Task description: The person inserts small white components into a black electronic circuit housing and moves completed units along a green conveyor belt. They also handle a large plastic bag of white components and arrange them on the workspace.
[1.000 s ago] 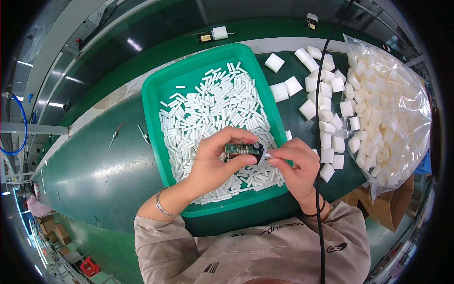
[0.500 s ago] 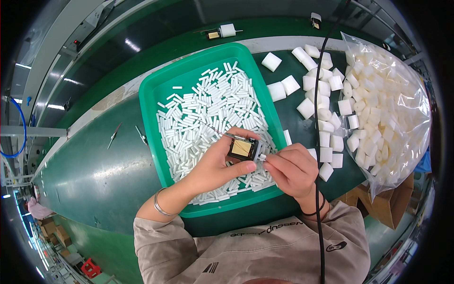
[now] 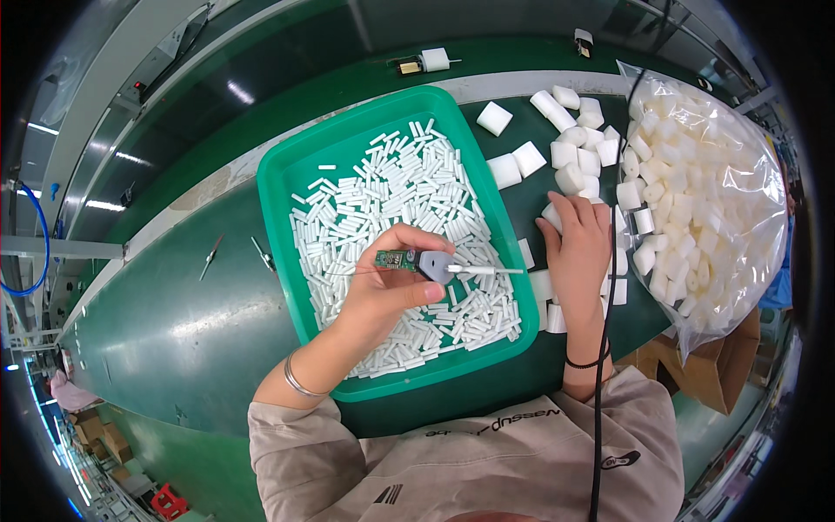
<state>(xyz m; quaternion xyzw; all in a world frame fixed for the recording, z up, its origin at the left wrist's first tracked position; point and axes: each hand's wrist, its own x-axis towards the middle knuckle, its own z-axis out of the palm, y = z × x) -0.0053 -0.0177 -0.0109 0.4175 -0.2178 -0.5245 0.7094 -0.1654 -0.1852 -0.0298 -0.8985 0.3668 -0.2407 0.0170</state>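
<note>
My left hand (image 3: 391, 283) grips a small motor unit (image 3: 426, 264) between thumb and fingers above the green tray (image 3: 274, 252). The unit has a grey end plate and a green circuit board. A thin shaft (image 3: 509, 271) sticks out of it to the right, with a short white tube (image 3: 470, 270) around the part near the plate. To the right of the tray, my right hand (image 3: 576, 239) closes its thumb and fingers around a white foam cylinder (image 3: 551, 215), mostly hidden by the hand. Many short white tubes (image 3: 348, 204) lie loose in the tray.
More foam cylinders (image 3: 565, 154) lie on the green table (image 3: 174, 304) beside a clear plastic bag (image 3: 713, 200) full of them. A black cable (image 3: 606, 348) hangs across the right side. Another motor unit with foam (image 3: 432, 60) lies beyond the tray. A cardboard box (image 3: 704, 374) stands below the bag.
My right hand has left the motor unit and moved up and right to the foam cylinders. The unit has turned in my left hand, its shaft now showing a white tube and pointing right.
</note>
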